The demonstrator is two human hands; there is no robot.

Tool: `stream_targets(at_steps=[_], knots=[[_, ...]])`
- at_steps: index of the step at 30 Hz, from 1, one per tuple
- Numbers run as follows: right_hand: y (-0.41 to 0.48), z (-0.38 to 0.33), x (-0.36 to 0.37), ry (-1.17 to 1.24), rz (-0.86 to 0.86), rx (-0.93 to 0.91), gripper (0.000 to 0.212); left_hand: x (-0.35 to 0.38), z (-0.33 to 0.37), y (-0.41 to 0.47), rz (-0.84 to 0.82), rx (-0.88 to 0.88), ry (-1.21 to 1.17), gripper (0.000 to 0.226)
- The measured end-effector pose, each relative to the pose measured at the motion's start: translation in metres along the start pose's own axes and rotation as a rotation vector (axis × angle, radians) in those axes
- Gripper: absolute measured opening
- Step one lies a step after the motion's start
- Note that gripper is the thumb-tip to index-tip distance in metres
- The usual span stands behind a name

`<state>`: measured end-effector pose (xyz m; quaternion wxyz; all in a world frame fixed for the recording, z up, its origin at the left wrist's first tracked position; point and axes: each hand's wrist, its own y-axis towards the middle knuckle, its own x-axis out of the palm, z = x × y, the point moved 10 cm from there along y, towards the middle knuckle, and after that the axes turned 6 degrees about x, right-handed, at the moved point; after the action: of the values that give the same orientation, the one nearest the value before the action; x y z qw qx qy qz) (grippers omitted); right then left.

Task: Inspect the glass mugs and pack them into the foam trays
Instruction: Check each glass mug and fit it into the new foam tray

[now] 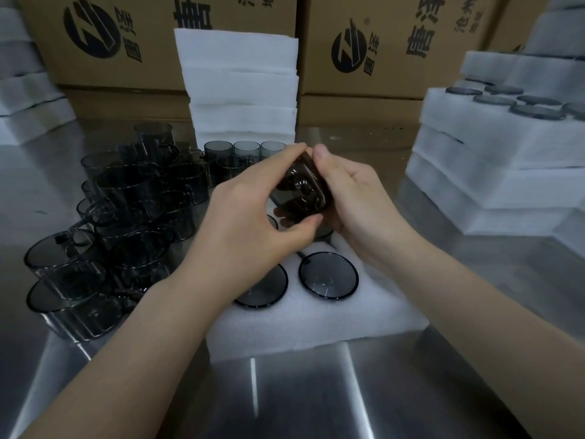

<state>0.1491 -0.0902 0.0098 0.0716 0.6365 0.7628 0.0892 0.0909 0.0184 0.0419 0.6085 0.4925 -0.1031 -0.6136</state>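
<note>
Steel tabletop point(285, 391) lies closest, bearing one white foam tray point(316, 321) with two seated mugs point(328, 279) showing their rims in its front row; others may sit behind, hidden by the hands. Above it, the left hand point(250, 223) and right hand point(357, 204) both curl their fingers round one tilted dark glass mug point(300, 191). Leftward is a heap of loose mugs point(126, 210), too jumbled to count; beyond stand two cardboard boxes point(395, 42).

steel table point(411, 391), foam tray point(316, 321), loose glass mugs point(104, 223), stacked trays point(493, 172)

Left hand point(253, 229) and right hand point(354, 204) together, curled grip round one mug point(300, 191)
</note>
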Motion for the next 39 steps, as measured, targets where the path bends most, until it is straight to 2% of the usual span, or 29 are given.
stream_targets(at_steps=[6, 10, 12, 18, 24, 28, 33, 36, 39], knots=[[0.007, 0.012, 0.001, 0.227, -0.097, 0.159, 0.033, -0.003, 0.0, -0.002, -0.008, 0.053, -0.08, 0.069], [-0.002, 0.02, 0.03, 0.411, -0.41, 0.362, 0.051, -0.002, 0.001, -0.001, -0.004, 0.069, -0.187, 0.068], [-0.007, 0.021, 0.037, 0.421, -0.491, 0.396, 0.058, -0.002, 0.004, -0.001, -0.007, 0.093, -0.178, 0.067], [0.004, 0.015, 0.013, 0.224, -0.192, 0.25, 0.049, 0.001, 0.004, 0.002, -0.011, 0.11, 0.094, 0.076], [0.004, 0.014, 0.006, 0.34, -0.13, 0.274, 0.038, 0.005, 0.004, -0.001, -0.061, 0.137, 0.093, 0.08], [0.004, 0.016, 0.012, 0.415, -0.239, 0.33, 0.038, 0.003, 0.013, -0.002, -0.052, 0.23, 0.036, 0.081], [-0.011, 0.021, 0.042, 0.462, -0.606, 0.458, 0.057, -0.001, 0.011, 0.0, -0.005, 0.198, -0.029, 0.079], [-0.011, 0.026, 0.042, 0.423, -0.603, 0.465, 0.055, 0.001, 0.007, 0.0, -0.02, 0.155, -0.024, 0.075], [-0.002, 0.023, 0.031, 0.45, -0.462, 0.402, 0.049, -0.001, 0.007, -0.001, -0.02, 0.121, 0.019, 0.076]])
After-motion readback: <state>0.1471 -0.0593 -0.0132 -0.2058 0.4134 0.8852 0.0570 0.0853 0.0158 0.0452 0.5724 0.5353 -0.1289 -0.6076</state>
